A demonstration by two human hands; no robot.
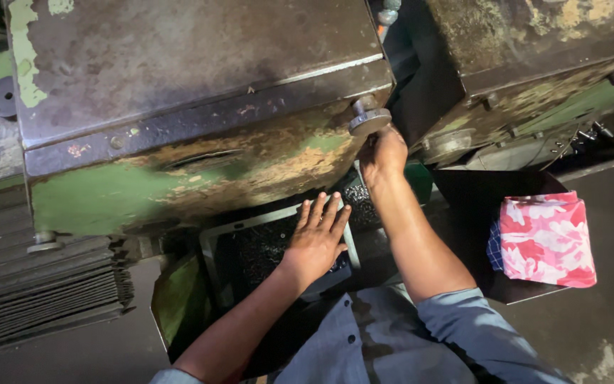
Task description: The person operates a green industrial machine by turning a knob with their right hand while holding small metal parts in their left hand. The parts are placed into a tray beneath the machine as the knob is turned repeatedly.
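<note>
Reaching under worn green machine, dim workshop

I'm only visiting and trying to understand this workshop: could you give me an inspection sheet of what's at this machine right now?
Surface: dark, grimy floor around the machine.
Job's things: worn green metal machine housing with peeling paint; round metal knob; dark tray of small metal bits.
Clutter: pink and white patterned cloth on a dark plate.
Grips: right hand reaches up under the knob; left hand lies flat, fingers spread, on the tray.
Cables: nothing seen.
Surroundings: second rusty machine; black ribbed bellows.
</note>
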